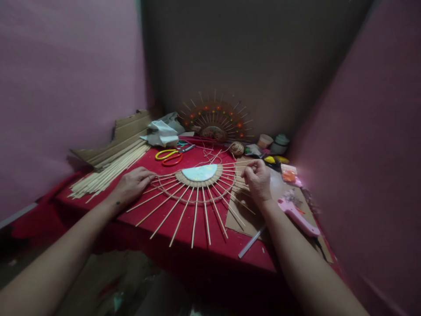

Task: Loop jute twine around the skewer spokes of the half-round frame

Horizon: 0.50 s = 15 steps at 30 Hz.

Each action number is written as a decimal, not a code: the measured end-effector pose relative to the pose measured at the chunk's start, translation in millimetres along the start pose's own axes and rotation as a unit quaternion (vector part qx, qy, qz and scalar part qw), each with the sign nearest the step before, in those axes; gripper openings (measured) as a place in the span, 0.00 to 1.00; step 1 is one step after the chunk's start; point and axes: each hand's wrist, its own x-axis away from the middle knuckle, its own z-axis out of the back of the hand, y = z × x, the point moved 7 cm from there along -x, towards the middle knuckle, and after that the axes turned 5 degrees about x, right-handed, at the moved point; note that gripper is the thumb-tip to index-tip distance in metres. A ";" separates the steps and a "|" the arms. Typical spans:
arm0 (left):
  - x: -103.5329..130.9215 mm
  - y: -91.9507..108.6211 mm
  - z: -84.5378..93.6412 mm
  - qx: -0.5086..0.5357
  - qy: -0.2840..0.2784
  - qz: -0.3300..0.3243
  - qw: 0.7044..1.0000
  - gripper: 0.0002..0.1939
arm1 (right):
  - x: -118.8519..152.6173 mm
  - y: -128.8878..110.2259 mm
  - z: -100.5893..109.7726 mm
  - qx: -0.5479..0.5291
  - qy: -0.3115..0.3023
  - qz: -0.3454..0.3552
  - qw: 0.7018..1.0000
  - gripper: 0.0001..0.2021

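Observation:
A half-round fan of thin wooden sticks (pixel 194 219) lies spread on the red cloth, its sticks pointing towards me. At its centre is a pale blue half-disc (pixel 199 172), bordered by a woven twine band (pixel 198 182). A loose loop of twine (pixel 184 201) curves across the sticks. My left hand (pixel 133 184) is closed at the outer end of the leftmost stick, thumb and fingers pinched together. On the other side, my right hand (pixel 258 179) pinches the end of an upper right stick; its curled fingers partly hide the grip.
Left are a bundle of sticks (pixel 112 169) and cardboard (pixel 121 136). Scissors (pixel 169 156) and a twine ball (pixel 237 149) lie behind the fan. A pink glue gun (pixel 299 217) and glue stick (pixel 251 241) are at right. A decorated stick fan (pixel 217 116) stands against the wall.

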 end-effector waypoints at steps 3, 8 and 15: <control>0.1 0.3 -0.5 -0.003 0.001 -0.005 1.000 0.23 | -0.4 3.2 -0.8 0.010 0.000 -0.006 1.000 0.05; 0.4 3.0 -1.3 -0.006 -0.009 -0.010 1.000 0.23 | -2.7 6.1 0.2 0.024 0.007 0.001 1.000 0.05; -0.5 5.8 0.5 -0.015 -0.007 0.001 1.000 0.23 | 0.7 -2.1 -2.1 0.069 -0.003 0.027 0.997 0.04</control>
